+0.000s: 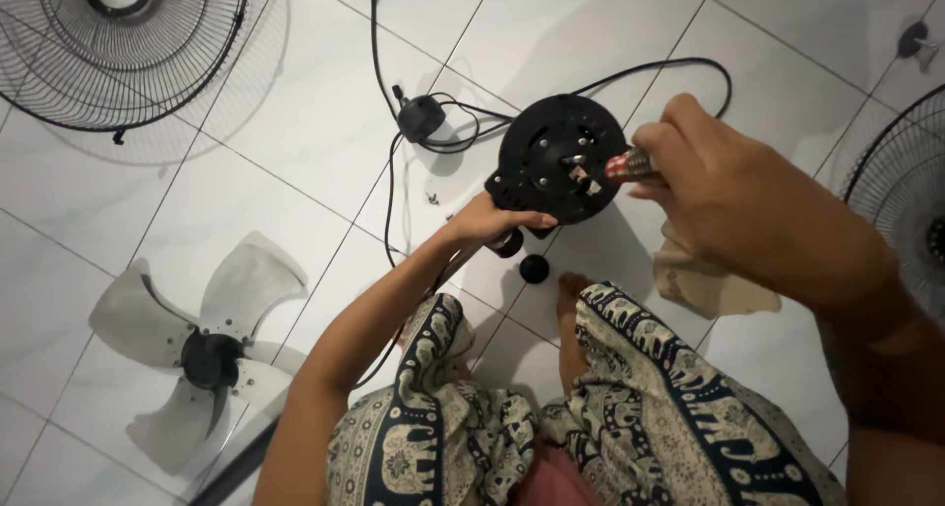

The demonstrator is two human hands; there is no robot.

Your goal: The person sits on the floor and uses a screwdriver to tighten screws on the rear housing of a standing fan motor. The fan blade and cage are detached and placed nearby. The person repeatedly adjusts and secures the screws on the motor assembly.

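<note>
The person's arms are bare to the elbow, with no sleeves showing. Loose cotton trousers (630, 417) carry a navy-and-cream elephant print with patterned borders.

This looks like a room in a home, used for a small repair on the ground. The floor (610, 24) is made of large glossy white tiles. A person sits directly on it in loose patterned trousers (630, 408). Parts of a household fan lie around: a wire guard (128, 53), a pale fan blade (197, 339) and a black power cord (394, 152).
</note>
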